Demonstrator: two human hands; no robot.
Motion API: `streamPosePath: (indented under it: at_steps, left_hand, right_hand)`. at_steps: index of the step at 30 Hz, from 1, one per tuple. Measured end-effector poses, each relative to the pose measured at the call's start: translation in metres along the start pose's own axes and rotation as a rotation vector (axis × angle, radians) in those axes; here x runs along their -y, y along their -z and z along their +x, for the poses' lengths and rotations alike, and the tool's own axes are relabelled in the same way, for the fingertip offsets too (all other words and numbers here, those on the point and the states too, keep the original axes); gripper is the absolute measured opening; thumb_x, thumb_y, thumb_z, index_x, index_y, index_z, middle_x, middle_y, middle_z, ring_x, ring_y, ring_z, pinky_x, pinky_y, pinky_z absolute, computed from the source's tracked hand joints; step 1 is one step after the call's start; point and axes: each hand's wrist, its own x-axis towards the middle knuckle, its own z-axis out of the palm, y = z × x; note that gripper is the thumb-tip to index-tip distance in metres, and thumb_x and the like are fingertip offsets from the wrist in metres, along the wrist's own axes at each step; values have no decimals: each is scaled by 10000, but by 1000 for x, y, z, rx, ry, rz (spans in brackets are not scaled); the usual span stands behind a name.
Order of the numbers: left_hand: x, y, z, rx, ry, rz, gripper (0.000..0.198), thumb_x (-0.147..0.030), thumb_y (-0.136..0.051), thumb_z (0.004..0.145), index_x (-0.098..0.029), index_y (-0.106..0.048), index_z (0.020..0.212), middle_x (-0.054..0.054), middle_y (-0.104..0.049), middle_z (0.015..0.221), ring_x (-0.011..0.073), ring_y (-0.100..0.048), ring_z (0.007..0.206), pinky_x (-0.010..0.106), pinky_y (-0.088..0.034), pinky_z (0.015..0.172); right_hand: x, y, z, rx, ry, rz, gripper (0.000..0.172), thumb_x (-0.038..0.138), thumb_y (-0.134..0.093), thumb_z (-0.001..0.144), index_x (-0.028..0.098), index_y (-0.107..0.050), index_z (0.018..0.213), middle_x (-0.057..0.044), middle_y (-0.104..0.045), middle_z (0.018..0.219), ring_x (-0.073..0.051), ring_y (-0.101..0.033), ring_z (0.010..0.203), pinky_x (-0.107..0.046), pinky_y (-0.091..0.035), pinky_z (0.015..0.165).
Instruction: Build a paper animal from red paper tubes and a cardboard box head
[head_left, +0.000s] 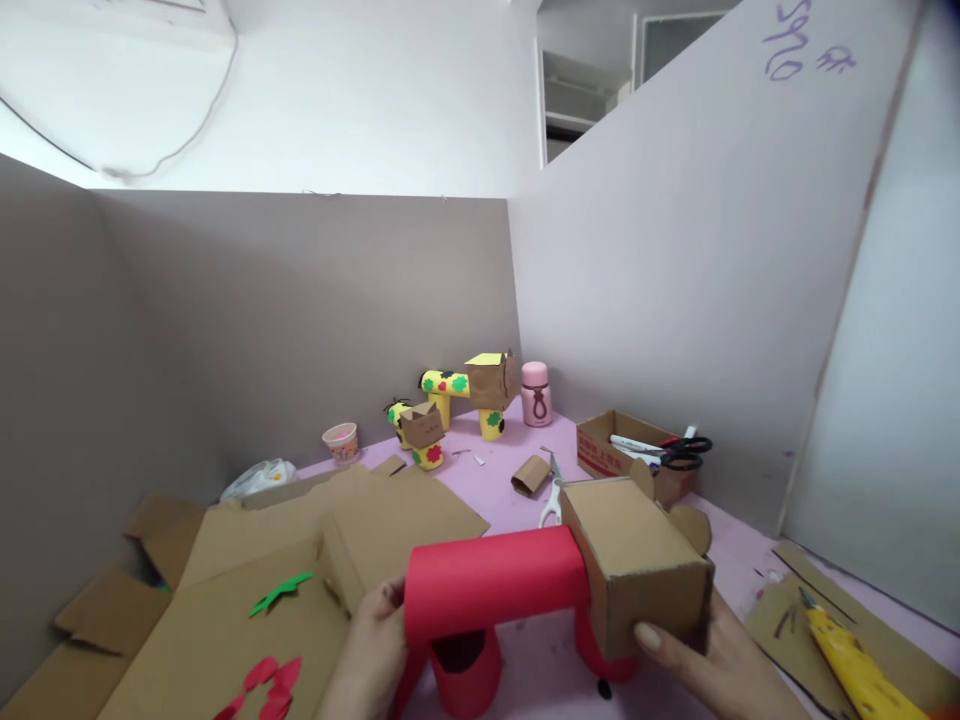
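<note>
I hold up a paper-craft animal: a red paper tube body (pixel 491 580) on red tube legs (pixel 465 675), with a brown cardboard box head (pixel 634 565) that has round cardboard ears (pixel 690 525). My left hand (pixel 371 645) grips the left end of the red body, fingers closed on it. My right hand (pixel 709 660) cups the box head from below and the right, thumb pressed on its front face.
Flat cardboard sheets (pixel 247 590) with green and red paper cut-outs lie at left. Two yellow craft animals (pixel 457 400), a pink bottle (pixel 535 394), a small cup (pixel 340 441), scissors (pixel 553 497), a cardboard box (pixel 600 445) of pens and scissors, and a yellow glue gun (pixel 851 665) stand on the pink table (pixel 495 480). Grey partitions enclose it.
</note>
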Motion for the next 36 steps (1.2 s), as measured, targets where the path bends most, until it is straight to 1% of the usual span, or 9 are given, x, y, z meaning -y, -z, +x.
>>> streamPosePath:
  at_steps: [3, 6, 11, 16, 20, 24, 29, 33, 36]
  left_hand:
    - [3, 1, 1, 21, -6, -55, 154, -268, -721, 622, -159, -738, 729, 19, -724, 622, 217, -649, 683, 254, -474, 612]
    - [1, 0, -1, 27, 4, -86, 172, -269, -713, 631, -153, -742, 755, 28, -726, 626, 216, -652, 658, 262, -476, 606]
    - [-2, -2, -4, 81, 31, -139, 202, -274, -702, 643, -138, -750, 784, 51, -727, 616, 221, -663, 623, 276, -482, 601]
    - [7, -2, 1, 131, -15, -190, 171, -209, -696, 663, -132, -754, 803, 53, -739, 641, 230, -677, 694, 272, -487, 638]
    - [9, -1, 0, 105, 8, -220, 218, -208, -705, 655, -134, -750, 856, 48, -741, 631, 235, -683, 679, 279, -494, 628]
    - [5, -1, -3, 104, 41, -215, 272, -236, -702, 656, -131, -740, 904, 49, -737, 610, 231, -683, 620, 292, -500, 611]
    - [5, -1, 0, 167, 1, -183, 201, -243, -665, 690, -125, -744, 833, 46, -737, 613, 224, -681, 630, 277, -488, 596]
    - [5, -1, 1, 160, -2, -123, 215, -284, -667, 685, -121, -738, 807, 53, -735, 604, 233, -677, 619, 272, -477, 555]
    - [5, -2, -2, 162, -14, -123, 203, -264, -654, 701, -124, -740, 820, 53, -736, 606, 233, -679, 635, 273, -480, 566]
  right_hand:
    - [-1, 0, -2, -10, -24, -6, 749, 504, -719, 645, 197, -486, 1288, -144, -691, 1125, -328, -631, 1041, -379, -519, 861]
    - [-7, 5, -2, 55, -53, -68, 771, 535, -684, 672, 188, -436, 1315, -151, -683, 1126, -328, -597, 1099, -385, -491, 908]
    - [-14, 10, -2, 75, -85, -88, 798, 539, -643, 716, 177, -335, 1357, -169, -612, 1234, -299, -569, 1137, -356, -459, 944]
    - [-19, 15, -1, 57, -85, -129, 754, 503, -635, 737, 171, -351, 1351, -160, -583, 1284, -286, -558, 1157, -340, -443, 963]
    - [-24, 23, 3, 136, -86, -215, 696, 491, -625, 754, 165, -407, 1328, -157, -617, 1251, -295, -593, 1126, -337, -499, 909]
    - [-23, 26, 5, 141, -55, -224, 648, 468, -624, 765, 184, -440, 1318, -135, -654, 1206, -302, -605, 1111, -350, -518, 894]
    - [-24, 27, 4, 141, -75, -191, 703, 487, -626, 760, 198, -392, 1356, -124, -672, 1176, -305, -603, 1114, -368, -512, 910]
    - [-30, 32, 6, 140, -76, -219, 705, 485, -637, 749, 199, -406, 1350, -110, -725, 1055, -324, -626, 1071, -395, -523, 897]
    - [-31, 35, 6, 127, -60, -253, 743, 472, -683, 707, 209, -411, 1346, -103, -727, 1048, -341, -634, 1049, -404, -539, 870]
